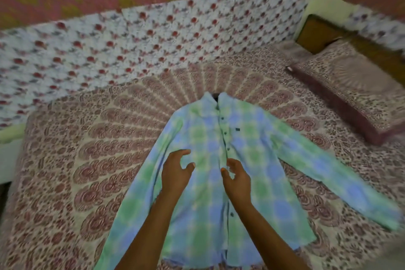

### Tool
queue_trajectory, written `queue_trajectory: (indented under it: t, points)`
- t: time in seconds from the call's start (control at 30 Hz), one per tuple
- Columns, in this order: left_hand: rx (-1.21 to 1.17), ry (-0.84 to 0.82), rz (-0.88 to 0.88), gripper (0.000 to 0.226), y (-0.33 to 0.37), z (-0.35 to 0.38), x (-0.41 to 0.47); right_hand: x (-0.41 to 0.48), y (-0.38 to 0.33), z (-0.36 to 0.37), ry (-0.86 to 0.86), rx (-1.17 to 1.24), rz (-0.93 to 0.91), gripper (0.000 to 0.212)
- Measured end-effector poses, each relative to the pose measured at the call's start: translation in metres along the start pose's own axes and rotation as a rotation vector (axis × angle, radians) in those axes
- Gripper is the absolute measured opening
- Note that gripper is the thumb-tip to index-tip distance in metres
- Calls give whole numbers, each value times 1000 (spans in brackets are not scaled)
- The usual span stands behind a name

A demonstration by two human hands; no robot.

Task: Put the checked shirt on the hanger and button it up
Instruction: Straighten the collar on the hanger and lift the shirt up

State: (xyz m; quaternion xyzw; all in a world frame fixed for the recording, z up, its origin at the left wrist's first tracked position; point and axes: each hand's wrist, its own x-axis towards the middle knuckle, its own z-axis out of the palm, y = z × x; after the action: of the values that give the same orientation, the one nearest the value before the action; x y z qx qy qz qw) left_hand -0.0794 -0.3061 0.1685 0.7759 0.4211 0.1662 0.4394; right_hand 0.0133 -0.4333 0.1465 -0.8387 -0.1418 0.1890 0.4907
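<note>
The checked shirt [219, 173] lay face up on the bed [87, 160], occupying the centre and lower part of the frame. Its collar pointed toward the top of the frame, and its hem reached the bottom edge. The fabric showed a pale green, blue and white check (soft in focus from motion blur). A dark piece of the hanger [215, 95] showed in the collar opening; the rest of it was hidden inside the shirt. The front opening ran down the middle of the shirt, with a row of dark buttons [225, 132] visible along it from the collar downward. One sleeve extended to the lower right of the frame; the other ran down along the left side of the shirt body toward the lower left.

The left hand [175, 173] hovered over the left front panel, fingers spread and curled, holding nothing. The right hand [237, 178] sat at the front opening just below the middle buttons, thumb and fingers curled toward each other. Whether it pinched the fabric or a button could not be told.

A pillow [350, 92] lay at the upper right of the frame. A flowered cloth [131, 39] hung behind the bed across the upper left.
</note>
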Motion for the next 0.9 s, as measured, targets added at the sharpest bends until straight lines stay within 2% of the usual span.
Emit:
queue_trajectory:
  t: [0.37, 0.63, 0.9]
  points:
    - [43, 47, -61, 32, 68, 96, 109, 160, 13, -45, -91, 20, 19, 29]
    - [113, 37, -142, 29, 52, 128, 185, 250, 16, -18, -137, -7, -2, 29]
    - [217, -3, -80, 30, 8, 169, 296, 347, 35, 23, -139, -128, -59, 32]
